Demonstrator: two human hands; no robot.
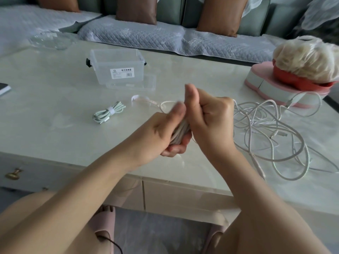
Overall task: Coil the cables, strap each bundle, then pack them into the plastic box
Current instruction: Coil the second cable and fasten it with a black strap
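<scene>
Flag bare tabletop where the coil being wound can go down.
Two free patches on the table: front-left, between the strapped bundle and the near edge; and mid-back, between the plastic box and the pink heart-shaped case. Crowded: the right side, where the loose cable tangle sprawls; a loose strap lies just beyond the coil.

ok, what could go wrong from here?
1. The coil in the left hand seems to trail into the loose tangle; pulling could snag it.
2. The strap lies beyond both hands; freeing the right hand to fetch it may let the coil spring open.
</scene>
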